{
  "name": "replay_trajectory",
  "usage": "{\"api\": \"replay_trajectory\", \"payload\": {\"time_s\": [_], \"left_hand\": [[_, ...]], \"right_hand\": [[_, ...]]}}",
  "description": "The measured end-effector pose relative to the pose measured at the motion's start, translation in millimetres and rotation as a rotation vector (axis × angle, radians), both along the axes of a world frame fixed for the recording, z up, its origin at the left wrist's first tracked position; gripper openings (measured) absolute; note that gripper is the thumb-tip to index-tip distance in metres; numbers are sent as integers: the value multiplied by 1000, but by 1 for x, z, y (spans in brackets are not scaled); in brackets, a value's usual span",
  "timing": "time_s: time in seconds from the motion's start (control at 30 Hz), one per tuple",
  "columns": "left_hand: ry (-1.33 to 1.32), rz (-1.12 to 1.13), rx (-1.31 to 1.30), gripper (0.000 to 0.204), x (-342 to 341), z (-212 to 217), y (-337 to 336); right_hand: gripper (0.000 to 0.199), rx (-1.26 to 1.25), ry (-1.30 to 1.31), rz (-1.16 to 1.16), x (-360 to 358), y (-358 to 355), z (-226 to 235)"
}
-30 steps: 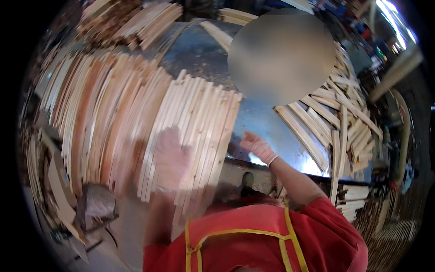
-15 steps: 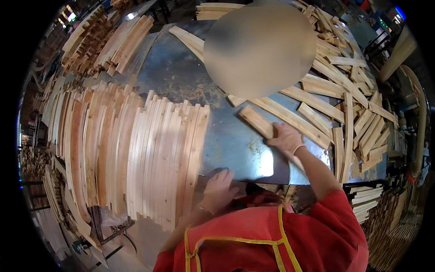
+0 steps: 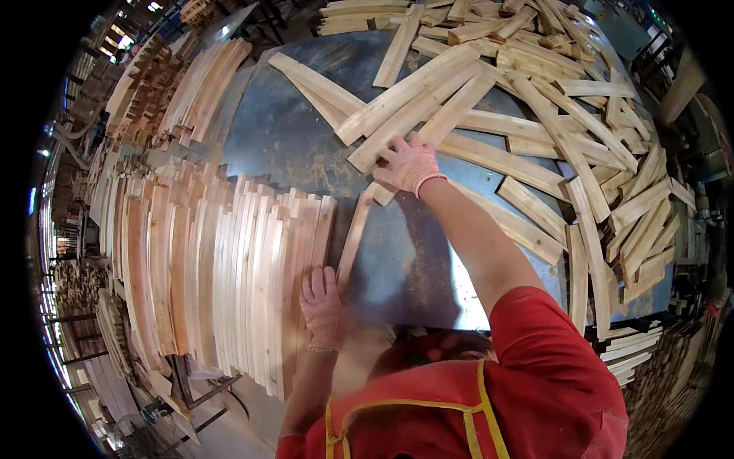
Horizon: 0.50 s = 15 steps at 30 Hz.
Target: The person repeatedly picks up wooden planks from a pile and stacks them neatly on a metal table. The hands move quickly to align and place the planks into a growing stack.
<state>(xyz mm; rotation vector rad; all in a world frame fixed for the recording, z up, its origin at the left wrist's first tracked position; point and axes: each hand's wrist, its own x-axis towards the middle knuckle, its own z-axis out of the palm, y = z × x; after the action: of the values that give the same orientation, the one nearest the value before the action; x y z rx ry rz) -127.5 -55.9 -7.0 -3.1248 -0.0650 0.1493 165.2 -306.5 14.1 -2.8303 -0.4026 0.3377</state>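
Metal-topped work table (image 3: 306, 145), blue-grey and worn. A row of curved wooden slats (image 3: 214, 283) lies side by side along its left edge; a loose heap of flat wooden boards (image 3: 535, 130) covers the far and right portions.

Two gloved hands, one metal-topped table (image 3: 298, 145), dozens of loose wooden slats (image 3: 489, 157), too many to count exactly.

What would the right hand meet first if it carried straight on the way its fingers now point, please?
The right hand points up and slightly left across the metal table. Its fingertips already rest on a long pale wooden slat lying diagonally there, so that slat comes first; depth is hard to judge.
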Motion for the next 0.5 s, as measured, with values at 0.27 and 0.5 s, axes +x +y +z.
{"api": "replay_trajectory", "payload": {"time_s": [0.27,0.5], "left_hand": [[7,-30,119,88,-10,-10,39],[335,228,-1410,68,23,18,-30]], "right_hand": [[56,240,-398,-547,-108,-66,-64],[69,872,-155,-521,-309,43,24]]}}
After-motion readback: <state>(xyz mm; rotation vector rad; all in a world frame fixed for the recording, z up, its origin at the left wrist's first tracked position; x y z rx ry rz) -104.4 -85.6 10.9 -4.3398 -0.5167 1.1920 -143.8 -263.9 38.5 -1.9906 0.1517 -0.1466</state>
